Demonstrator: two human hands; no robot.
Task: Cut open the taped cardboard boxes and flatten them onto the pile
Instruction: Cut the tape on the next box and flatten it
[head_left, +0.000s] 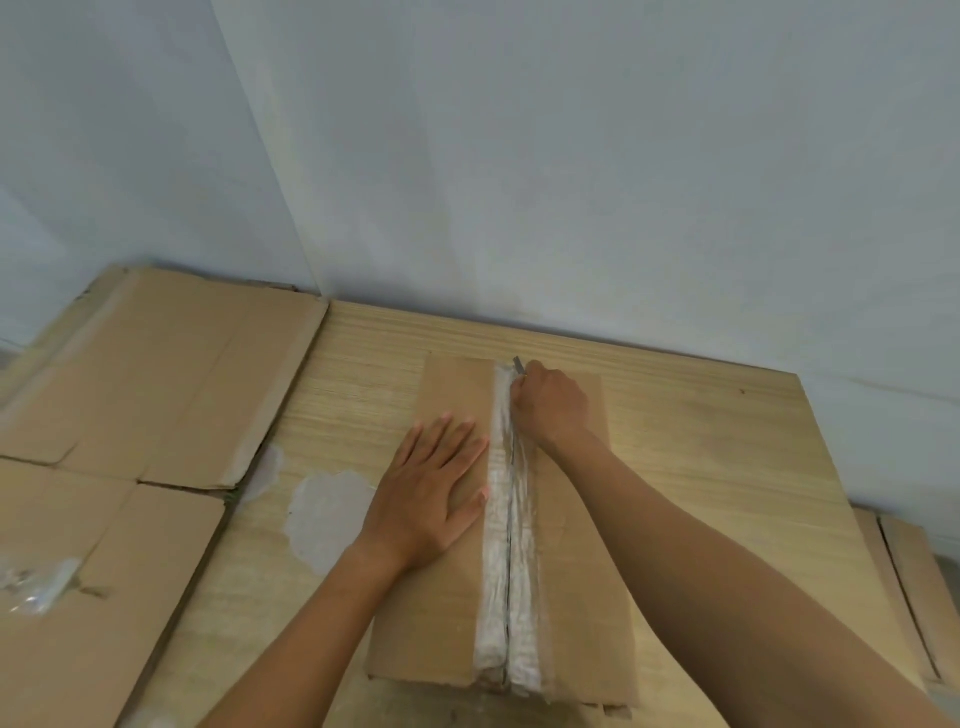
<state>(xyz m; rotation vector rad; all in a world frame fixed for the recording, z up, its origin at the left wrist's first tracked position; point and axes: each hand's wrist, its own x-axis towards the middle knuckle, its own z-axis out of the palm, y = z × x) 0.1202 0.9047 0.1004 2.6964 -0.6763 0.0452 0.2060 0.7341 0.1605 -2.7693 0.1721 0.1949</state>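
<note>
Now, left hand spread flat on the box; right hand grips the cutter at the far end of the tape. I'd run the blade shallow, along the seam.

Brown box, whitish tape, pale wood-grain table, grey-blue wall

A box is set on a table, with a wall behind. Tape is run along its top, front to back. The left hand is laid flat left of the tape. The right hand is placed at the tape's far end, with a knife gripped in it. Flattened cardboard is spread well left of the box.
</note>
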